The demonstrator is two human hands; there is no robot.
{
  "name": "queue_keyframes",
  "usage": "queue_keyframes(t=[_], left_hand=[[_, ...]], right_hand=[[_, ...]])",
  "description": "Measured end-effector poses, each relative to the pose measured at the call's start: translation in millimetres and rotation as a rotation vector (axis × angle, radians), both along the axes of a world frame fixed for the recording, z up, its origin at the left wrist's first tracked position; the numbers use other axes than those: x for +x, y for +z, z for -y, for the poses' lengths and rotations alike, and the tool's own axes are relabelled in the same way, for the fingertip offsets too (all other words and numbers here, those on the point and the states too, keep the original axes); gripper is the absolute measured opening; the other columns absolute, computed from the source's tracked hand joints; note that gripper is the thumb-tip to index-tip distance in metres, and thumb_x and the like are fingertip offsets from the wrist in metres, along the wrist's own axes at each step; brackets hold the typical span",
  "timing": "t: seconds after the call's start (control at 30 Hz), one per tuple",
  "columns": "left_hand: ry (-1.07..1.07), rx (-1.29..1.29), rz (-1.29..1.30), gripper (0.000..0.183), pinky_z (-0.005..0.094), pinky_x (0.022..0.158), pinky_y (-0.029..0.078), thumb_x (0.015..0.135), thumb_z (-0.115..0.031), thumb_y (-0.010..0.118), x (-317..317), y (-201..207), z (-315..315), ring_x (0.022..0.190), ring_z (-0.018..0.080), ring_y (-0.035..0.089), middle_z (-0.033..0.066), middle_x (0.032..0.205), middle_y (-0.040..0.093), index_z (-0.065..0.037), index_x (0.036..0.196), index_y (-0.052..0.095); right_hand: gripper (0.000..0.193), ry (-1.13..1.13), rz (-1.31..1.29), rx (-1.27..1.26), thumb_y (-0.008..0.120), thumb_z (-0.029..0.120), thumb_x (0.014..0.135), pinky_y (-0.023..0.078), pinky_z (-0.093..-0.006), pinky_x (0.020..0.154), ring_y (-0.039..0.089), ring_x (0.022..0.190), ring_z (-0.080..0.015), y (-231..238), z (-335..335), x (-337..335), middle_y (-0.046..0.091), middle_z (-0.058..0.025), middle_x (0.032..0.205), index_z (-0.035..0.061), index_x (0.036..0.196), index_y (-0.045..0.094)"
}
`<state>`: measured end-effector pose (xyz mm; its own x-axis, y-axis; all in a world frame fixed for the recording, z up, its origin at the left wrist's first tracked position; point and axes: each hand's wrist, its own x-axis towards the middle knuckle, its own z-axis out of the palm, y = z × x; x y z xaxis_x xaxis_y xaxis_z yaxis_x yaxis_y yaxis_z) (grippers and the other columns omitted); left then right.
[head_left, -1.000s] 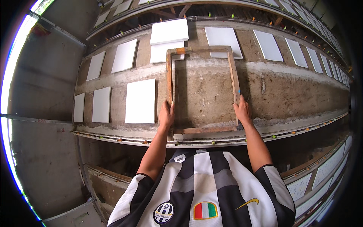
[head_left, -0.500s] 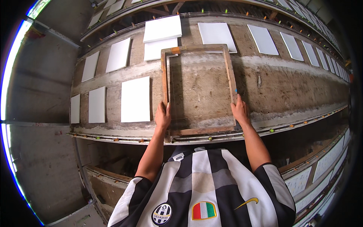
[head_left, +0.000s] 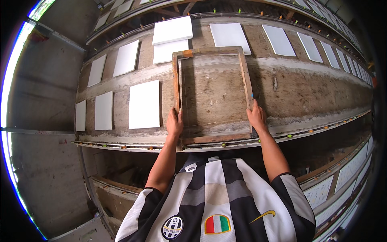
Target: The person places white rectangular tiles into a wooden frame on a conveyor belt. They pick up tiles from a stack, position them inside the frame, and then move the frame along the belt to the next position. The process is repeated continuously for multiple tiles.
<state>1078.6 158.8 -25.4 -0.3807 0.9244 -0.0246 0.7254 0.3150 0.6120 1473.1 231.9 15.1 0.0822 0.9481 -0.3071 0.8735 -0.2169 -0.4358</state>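
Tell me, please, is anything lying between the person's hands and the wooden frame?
Nothing visible does. The left hand grips the frame on its left rail and the right hand on its right rail, both near the front edge. The white sheets lie beside the frame on the table.

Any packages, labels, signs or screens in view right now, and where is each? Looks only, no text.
Wooden-framed printing screen: flat on the long table, rectangular, brown frame with see-through mesh, left hand and right hand gripping its side rails.
Small blue tag: on the frame's right rail.
No packages, signs or display screens visible.
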Motion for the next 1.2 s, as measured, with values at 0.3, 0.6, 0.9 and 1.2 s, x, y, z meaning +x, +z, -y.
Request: queue_keyframes(t=[0.3, 0.6, 0.9, 1.2], left_hand=[[-0.003, -0.016, -0.016, 0.060, 0.0502, 0.099, 0.049, 0.106, -0.044, 0.049, 3.2, -5.0, -2.1, 0.121, 0.0467, 0.058, 0.0283, 0.137, 0.056, 0.001, 0.145, 0.046], [-0.022, 0.004, -0.050, 0.055, 0.0543, 0.091, 0.050, 0.107, -0.043, 0.045, 7.8, 1.0, -2.7, 0.111, 0.0516, 0.059, 0.0287, 0.129, 0.055, -0.001, 0.143, 0.044], [0.038, -0.014, -0.034, 0.056, 0.0507, 0.092, 0.050, 0.104, -0.044, 0.054, 5.5, 16.1, -13.4, 0.111, 0.0463, 0.061, 0.0282, 0.127, 0.057, 0.001, 0.137, 0.052], [-0.041, 0.135, -0.208, 0.062, 0.0526, 0.114, 0.034, 0.097, -0.046, 0.063, -3.7, 37.9, -141.5, 0.137, 0.0456, 0.042, 0.0256, 0.151, 0.044, -0.008, 0.145, 0.050]], right_hand=[[0.069, -0.001, 0.001, -0.047, 0.063, 0.027, 0.095, 0.053, -0.0518, 0.096, 0.064, 0.114, -0.0446, 8.7, 0.7, 1.6, 0.064, -0.0296, 0.127, -0.0018, 0.153, 0.037], [0.069, 0.043, 0.084, 0.081, 0.059, 0.028, 0.095, 0.055, -0.0523, 0.089, 0.068, 0.104, -0.0429, -24.4, 0.8, 7.3, 0.069, -0.0271, 0.113, -0.0025, 0.152, 0.036], [0.071, 0.045, 0.208, 0.161, 0.069, 0.039, 0.093, 0.048, -0.0522, 0.098, 0.057, 0.118, -0.0412, 18.7, -13.6, -11.7, 0.059, -0.0246, 0.128, 0.0008, 0.147, 0.044], [0.050, 0.201, -0.078, 0.512, 0.076, 0.035, 0.088, 0.050, -0.0487, 0.094, 0.060, 0.113, -0.0367, 12.7, -150.3, -136.8, 0.066, -0.0180, 0.119, 0.0039, 0.125, 0.064]])
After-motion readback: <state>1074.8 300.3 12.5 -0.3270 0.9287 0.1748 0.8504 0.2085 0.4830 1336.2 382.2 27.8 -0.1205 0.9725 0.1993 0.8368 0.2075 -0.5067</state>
